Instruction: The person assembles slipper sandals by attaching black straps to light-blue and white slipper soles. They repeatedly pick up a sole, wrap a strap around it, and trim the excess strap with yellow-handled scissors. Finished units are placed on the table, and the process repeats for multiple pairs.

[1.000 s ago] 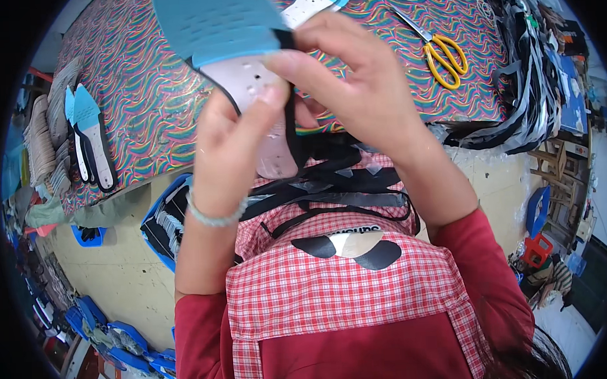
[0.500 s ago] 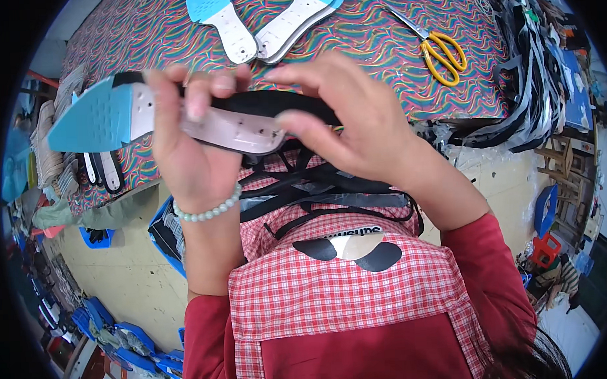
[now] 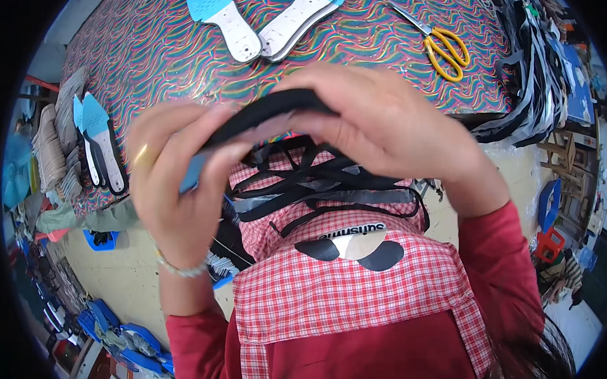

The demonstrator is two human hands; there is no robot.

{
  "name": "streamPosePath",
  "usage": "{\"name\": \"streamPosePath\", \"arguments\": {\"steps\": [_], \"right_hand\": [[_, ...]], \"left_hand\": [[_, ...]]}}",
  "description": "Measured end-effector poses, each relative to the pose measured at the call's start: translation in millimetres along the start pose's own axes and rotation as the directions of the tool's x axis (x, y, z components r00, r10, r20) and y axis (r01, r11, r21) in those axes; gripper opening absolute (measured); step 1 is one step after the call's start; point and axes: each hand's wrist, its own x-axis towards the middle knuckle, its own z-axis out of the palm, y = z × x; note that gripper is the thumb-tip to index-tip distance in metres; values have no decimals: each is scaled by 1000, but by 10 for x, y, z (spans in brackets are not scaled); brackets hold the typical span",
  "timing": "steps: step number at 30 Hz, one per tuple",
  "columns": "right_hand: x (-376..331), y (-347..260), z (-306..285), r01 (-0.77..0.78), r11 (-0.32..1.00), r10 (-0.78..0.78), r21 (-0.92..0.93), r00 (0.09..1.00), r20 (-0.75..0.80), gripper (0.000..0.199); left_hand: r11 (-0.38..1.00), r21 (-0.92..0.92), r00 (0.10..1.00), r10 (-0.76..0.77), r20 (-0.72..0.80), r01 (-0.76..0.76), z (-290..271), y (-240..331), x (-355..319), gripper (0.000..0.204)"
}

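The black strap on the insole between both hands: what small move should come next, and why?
Probably press the black strap flat along the insole edge. The left hand grips the blue end, the right hand covers the other, and the strap arches up between them, not lying flush.

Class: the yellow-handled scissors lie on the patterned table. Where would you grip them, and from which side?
Grip the scissors by the yellow loops, from the table's near edge: the loops point toward the person, the shut blades away.
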Motion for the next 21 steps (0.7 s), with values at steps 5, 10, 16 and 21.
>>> {"name": "streamPosePath", "arguments": {"steps": [5, 10, 16, 21], "right_hand": [[341, -200, -216, 150, 983, -135, -103, 981, 142, 31], [152, -162, -207, -76, 921, 157, 382, 970, -186, 26], [-55, -159, 345, 16, 919, 199, 394, 844, -498, 12], [68, -160, 365, 25, 907, 176, 421, 885, -432, 10]], "left_hand": [[952, -199, 918, -148, 368, 233, -136, -38, 142, 29], [577, -661, 871, -405, 277, 479, 19, 192, -40, 24], [342, -860, 796, -594, 115, 380, 360, 431, 1, 46], [488, -818, 859, -512, 14, 304, 449, 379, 105, 50]]}}
